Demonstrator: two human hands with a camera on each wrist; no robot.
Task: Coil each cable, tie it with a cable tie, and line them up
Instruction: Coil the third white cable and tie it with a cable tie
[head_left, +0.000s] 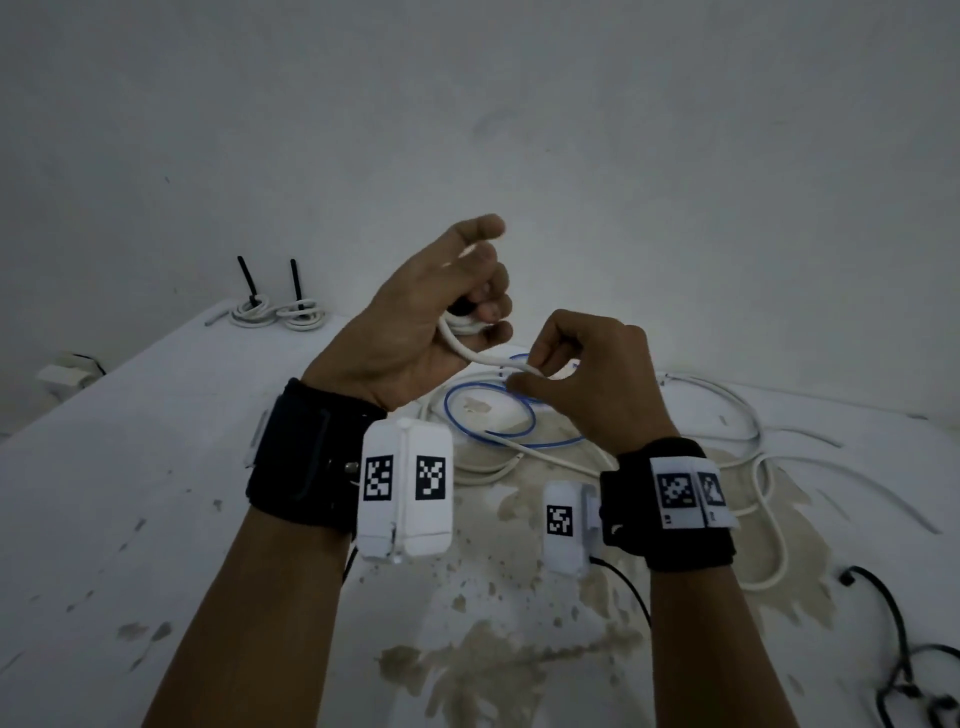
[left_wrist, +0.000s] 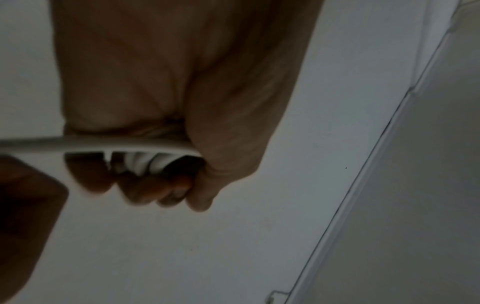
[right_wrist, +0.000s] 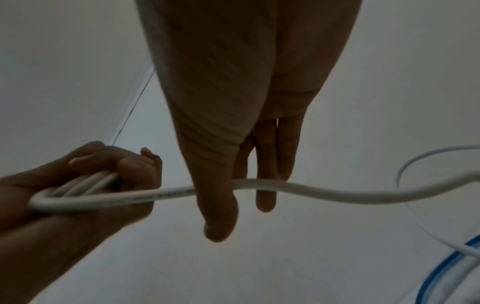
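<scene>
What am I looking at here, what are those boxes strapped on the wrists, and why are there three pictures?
No machine: a person is coiling cables. One picture comes from a head camera; the white boxes on the wristbands appear to be wrist cameras, giving the two close-ups. The left hand grips loops of a white cable, and the right hand pinches the same cable further along. On the stained white table lie loose white cables, a blue cable, and two coils tied with black cable ties at the back left.

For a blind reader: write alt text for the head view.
Two hands coil a white cable above a stained white table: left hand grips the loops, right hand pinches the strand. Loose cables lie beyond; two tied coils sit far left.
</scene>
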